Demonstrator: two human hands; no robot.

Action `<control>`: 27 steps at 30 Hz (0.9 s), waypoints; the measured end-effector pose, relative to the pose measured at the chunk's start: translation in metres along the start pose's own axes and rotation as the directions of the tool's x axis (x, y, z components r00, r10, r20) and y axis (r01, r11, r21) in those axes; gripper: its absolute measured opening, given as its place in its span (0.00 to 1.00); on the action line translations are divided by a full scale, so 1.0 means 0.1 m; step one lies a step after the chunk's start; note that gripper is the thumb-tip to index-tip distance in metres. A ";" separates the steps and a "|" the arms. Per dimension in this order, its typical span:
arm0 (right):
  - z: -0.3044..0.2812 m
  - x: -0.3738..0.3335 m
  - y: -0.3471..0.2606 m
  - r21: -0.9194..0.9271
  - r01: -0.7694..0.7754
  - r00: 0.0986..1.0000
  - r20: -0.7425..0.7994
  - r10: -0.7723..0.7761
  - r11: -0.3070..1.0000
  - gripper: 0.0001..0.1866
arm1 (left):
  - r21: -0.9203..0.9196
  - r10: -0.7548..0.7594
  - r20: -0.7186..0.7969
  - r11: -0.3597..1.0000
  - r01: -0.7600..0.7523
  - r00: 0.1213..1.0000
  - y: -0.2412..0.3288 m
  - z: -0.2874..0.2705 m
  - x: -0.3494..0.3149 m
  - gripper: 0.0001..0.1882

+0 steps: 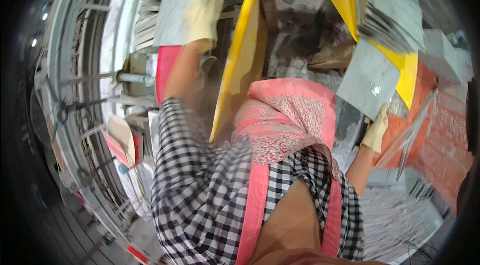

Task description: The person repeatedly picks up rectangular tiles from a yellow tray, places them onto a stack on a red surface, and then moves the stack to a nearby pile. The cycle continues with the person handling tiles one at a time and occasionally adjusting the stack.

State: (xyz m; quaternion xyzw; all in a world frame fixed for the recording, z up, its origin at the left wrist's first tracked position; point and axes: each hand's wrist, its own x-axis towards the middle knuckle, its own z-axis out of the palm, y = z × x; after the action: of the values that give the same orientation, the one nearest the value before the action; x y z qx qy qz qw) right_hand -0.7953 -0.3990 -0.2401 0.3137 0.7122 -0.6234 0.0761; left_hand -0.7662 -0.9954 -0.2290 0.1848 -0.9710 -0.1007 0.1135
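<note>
Two tiles: one per glove, both grey marble-look squares.
Left hand [201, 20]: I see the pale glove closed around the edge of the far-left tile [184, 2], raised up at far left.
Right hand [375, 133]: gloved fingers pinching the lower corner of the right tile [369, 84], tilted, at right.
Tile stack [392, 12]: far right, just above the right tile, leaning on a yellow board [410, 72].
Yellow panel [239, 60]: between the hands, edge-on.
Apron [287, 120]: pink, near centre.

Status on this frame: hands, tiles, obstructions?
Left hand gripping grey tile. Right hand gripping another tile. Yellow board stands between them.
</note>
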 end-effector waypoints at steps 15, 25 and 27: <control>-0.15 0.37 -0.44 0.034 -0.029 0.982 -0.184 0.035 0.999 0.23 | -0.100 -0.644 0.515 0.610 0.786 0.565 -1.68 -0.91 0.22 0.39; -0.24 0.50 -0.38 0.047 0.031 0.995 -0.092 -0.027 0.998 0.25 | -0.516 -0.394 0.489 0.589 0.622 0.778 -0.70 -2.01 0.27 0.27; -0.26 0.45 -0.41 0.059 0.047 0.997 -0.059 -0.044 0.997 0.27 | -0.525 -0.471 0.387 0.595 0.609 0.793 -0.52 -2.19 0.24 0.26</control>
State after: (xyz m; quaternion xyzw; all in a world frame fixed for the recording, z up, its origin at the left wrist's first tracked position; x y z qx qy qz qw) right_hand -0.8456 -0.3602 -0.2230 0.3175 0.7018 -0.6369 0.0316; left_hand -0.7143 -1.0854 -0.0283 0.4112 -0.7835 -0.4650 0.0299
